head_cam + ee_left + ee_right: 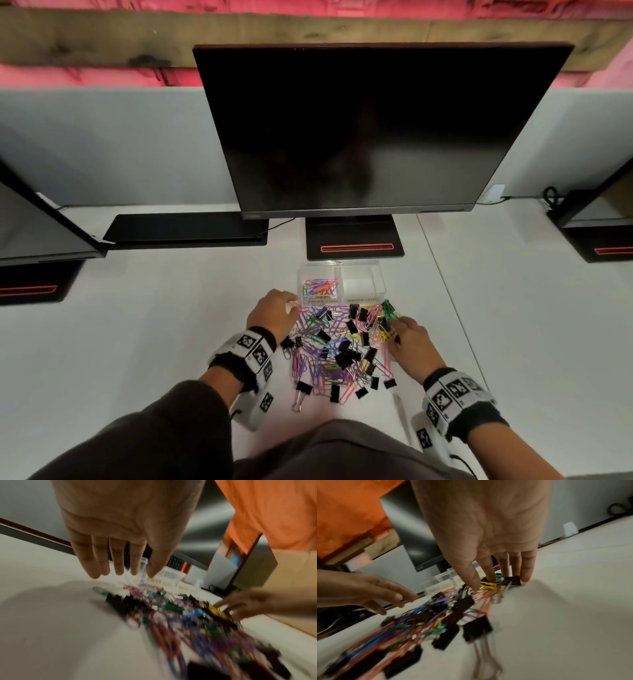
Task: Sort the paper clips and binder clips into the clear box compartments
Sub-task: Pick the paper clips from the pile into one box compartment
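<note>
A clear two-compartment box (342,265) stands in front of the monitor stand. Its left compartment holds coloured paper clips (319,287); the right compartment (363,283) looks empty. A mixed pile of coloured paper clips and black binder clips (342,346) lies on the desk just in front of the box. My left hand (274,308) hovers at the pile's far left corner beside the box, with fingers (118,566) straight and holding nothing. My right hand (407,334) reaches into the pile's right edge, its fingertips (475,585) touching yellow paper clips (488,584) next to a black binder clip (513,582).
A large dark monitor (376,130) on a black stand base (354,240) rises right behind the box. A black flat keyboard-like slab (185,228) lies at the back left. Other monitors stand at the far left (37,222) and far right (603,219). White desk (137,325) spreads to both sides.
</note>
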